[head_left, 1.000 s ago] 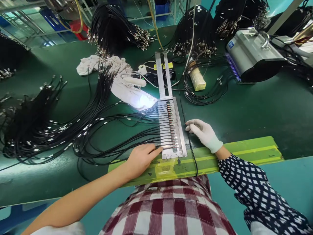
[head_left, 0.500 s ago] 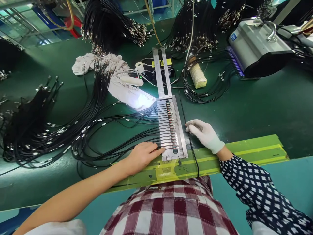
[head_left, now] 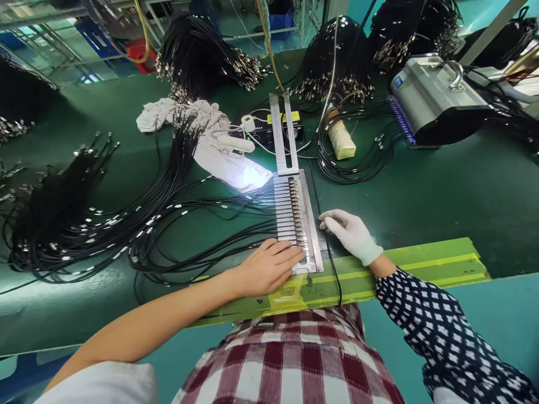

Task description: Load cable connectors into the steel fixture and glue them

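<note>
A metal fixture (head_left: 312,235) lies on the bench with a row of black cables (head_left: 240,235) set side by side in its slots. Their stripped, copper-coloured ends line up along the fixture's middle. My bare left hand (head_left: 269,268) rests flat across the near end of the fixture, fingers stretched over the lowest cables and hiding their ends. To the right of the fixture is my right hand (head_left: 351,235), in a white glove. Its thumb and fingertips are drawn together beside a thin black cord; whatever they may hold is too small to make out.
A brightly lit white glove (head_left: 236,168) lies against the fixture's left side, near a black control box (head_left: 263,134). Cable bundles (head_left: 46,213) spread leftward. At the back right stands a silver machine (head_left: 438,101) with purple light. Yellow-green tape (head_left: 438,261) covers the front edge.
My left hand has slid right, from the fixture's left edge onto its lower slots, fingers now over the cable ends. My right hand stays almost where it was. The view has shifted slightly.
</note>
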Demonstrator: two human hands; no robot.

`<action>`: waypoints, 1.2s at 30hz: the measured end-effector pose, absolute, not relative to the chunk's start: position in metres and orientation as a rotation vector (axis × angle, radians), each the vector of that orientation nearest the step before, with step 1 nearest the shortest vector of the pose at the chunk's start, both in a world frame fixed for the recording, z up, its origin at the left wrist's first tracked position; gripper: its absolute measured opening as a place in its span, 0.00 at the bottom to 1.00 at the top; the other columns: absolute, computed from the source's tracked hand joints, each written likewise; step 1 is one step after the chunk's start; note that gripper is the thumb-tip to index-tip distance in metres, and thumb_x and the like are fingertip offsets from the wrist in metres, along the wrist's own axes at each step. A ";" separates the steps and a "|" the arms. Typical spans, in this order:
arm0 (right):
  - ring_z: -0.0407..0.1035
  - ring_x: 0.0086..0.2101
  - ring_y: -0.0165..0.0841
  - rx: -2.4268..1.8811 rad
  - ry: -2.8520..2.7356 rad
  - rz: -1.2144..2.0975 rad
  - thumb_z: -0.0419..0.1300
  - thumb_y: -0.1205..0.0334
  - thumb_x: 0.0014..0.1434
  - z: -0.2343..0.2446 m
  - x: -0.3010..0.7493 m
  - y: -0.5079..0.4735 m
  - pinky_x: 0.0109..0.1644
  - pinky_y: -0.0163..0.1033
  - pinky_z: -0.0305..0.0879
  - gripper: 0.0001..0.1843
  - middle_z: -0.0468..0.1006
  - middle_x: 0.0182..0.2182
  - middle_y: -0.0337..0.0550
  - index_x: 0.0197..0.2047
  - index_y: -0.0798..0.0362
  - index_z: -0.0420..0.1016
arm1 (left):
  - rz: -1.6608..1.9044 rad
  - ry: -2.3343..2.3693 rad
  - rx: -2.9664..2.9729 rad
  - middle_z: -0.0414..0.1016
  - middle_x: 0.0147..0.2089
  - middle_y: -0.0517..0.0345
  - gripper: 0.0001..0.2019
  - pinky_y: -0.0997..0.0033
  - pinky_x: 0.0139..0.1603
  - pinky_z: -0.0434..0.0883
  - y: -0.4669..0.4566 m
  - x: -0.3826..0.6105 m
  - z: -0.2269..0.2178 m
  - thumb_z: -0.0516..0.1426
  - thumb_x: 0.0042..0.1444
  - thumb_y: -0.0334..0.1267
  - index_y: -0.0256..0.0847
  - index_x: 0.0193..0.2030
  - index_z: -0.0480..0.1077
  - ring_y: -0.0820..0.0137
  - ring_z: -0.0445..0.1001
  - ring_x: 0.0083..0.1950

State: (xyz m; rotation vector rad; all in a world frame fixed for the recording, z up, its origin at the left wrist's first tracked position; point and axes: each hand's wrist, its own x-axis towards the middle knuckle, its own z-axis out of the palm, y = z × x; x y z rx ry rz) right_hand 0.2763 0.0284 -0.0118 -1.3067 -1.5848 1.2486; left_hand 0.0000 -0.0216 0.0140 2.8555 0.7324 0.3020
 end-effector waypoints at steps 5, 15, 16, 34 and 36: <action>0.76 0.36 0.37 -1.311 -1.649 1.215 0.56 0.45 0.65 -0.010 0.275 0.026 0.43 0.42 0.73 0.20 0.81 0.33 0.44 0.43 0.53 0.76 | 0.264 0.719 2.945 0.74 0.59 0.41 0.19 0.58 0.58 0.65 -0.019 0.012 0.008 0.48 0.69 0.38 0.33 0.62 0.67 0.59 0.69 0.59; 0.74 0.49 0.42 -1.537 -1.840 0.702 0.53 0.51 0.65 0.008 0.296 0.093 0.57 0.49 0.68 0.18 0.79 0.50 0.52 0.51 0.53 0.74 | 0.502 0.761 2.712 0.72 0.59 0.44 0.17 0.57 0.60 0.67 0.010 0.007 0.027 0.48 0.69 0.36 0.37 0.62 0.65 0.60 0.68 0.59; 0.71 0.53 0.46 -1.578 -1.827 0.627 0.56 0.51 0.63 0.010 0.297 0.108 0.60 0.53 0.64 0.20 0.77 0.53 0.55 0.53 0.53 0.73 | 0.538 0.801 2.694 0.71 0.59 0.44 0.17 0.57 0.60 0.67 0.017 0.007 0.029 0.48 0.69 0.36 0.38 0.61 0.65 0.60 0.68 0.59; 0.55 0.18 0.22 -1.119 -0.689 0.385 0.58 0.41 0.58 0.012 0.450 0.182 0.25 0.31 0.62 0.24 0.62 0.23 0.26 0.49 0.49 0.64 | 0.657 1.304 1.929 0.72 0.57 0.38 0.34 0.54 0.61 0.66 0.219 0.178 0.038 0.57 0.60 0.45 0.36 0.70 0.54 0.53 0.71 0.59; 0.53 0.17 0.20 -1.090 -0.596 0.425 0.63 0.41 0.53 -0.008 0.459 0.177 0.23 0.30 0.62 0.23 0.62 0.21 0.25 0.41 0.50 0.64 | 0.637 1.422 1.814 0.70 0.59 0.29 0.45 0.49 0.59 0.66 0.242 0.209 0.039 0.60 0.56 0.52 0.30 0.72 0.46 0.45 0.71 0.60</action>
